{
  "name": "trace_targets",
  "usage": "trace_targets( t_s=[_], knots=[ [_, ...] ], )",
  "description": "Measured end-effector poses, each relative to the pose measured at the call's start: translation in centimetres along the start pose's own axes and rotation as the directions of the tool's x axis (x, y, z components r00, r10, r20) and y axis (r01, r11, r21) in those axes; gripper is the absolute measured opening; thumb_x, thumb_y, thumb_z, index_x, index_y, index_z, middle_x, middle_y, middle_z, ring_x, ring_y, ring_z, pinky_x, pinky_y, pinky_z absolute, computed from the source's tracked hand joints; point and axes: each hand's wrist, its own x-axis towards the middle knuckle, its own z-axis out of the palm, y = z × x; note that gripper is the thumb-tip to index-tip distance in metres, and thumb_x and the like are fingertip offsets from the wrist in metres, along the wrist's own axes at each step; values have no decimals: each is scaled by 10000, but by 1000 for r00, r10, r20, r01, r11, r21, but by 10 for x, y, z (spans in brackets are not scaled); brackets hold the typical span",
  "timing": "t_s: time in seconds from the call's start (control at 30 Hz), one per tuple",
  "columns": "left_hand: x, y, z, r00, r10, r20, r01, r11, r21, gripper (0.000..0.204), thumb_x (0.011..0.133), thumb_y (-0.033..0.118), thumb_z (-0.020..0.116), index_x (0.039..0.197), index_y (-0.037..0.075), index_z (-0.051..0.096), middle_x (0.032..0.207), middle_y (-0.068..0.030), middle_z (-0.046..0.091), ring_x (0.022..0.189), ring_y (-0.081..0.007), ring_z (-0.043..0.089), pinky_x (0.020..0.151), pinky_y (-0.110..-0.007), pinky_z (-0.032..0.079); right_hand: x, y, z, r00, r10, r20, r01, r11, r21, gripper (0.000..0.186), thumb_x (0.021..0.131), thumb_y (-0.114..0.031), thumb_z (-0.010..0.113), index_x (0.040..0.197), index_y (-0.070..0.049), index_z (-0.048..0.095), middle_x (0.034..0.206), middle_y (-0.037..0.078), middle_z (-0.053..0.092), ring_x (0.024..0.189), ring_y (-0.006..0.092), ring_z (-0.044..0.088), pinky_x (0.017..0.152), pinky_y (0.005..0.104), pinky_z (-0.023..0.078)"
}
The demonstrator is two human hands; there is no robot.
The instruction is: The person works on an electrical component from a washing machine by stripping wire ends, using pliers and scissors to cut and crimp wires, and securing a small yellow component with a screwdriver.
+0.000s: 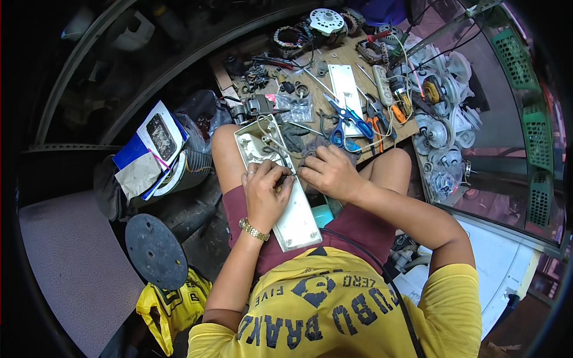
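Observation:
A long white metal housing lies across my lap, its far end a raised open box with wires inside. A grey cable loops out of that box and runs down between my hands. My left hand, a gold watch at its wrist, rests over the housing with its fingers curled and closed on something small and dark. Close beside it, my right hand is closed in a pinch; its fingertips hide what they grip. A dark grey cloth lies just beyond my hands.
Ahead, a wooden workbench carries blue scissors, pliers, a white panel, a power strip and motor parts. Plastic-wrapped parts pile up at right. Papers top a bin at left, near a round black stool.

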Motion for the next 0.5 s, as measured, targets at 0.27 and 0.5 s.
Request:
trace_targets(
  t_s=[0.27,0.5],
  knots=[
    [-1,1,1,995,99,-23,-97,992,76,144,788,159,830,911,129,762,929,-24,669,948,-286,587,836,-442,412,-1,-22,24,725,617,306,-657,487,575,132,901,-193,718,917,-63,697,705,-4,610,560,206,517,541,389,444],
    [1,-3,-1,992,124,-18,-122,989,84,147,789,152,825,920,130,762,933,-29,666,960,-292,590,837,-444,417,-7,-4,30,400,380,834,-753,-383,535,194,994,-243,691,996,-49,693,677,-32,591,554,127,545,548,296,468]
  ],
)
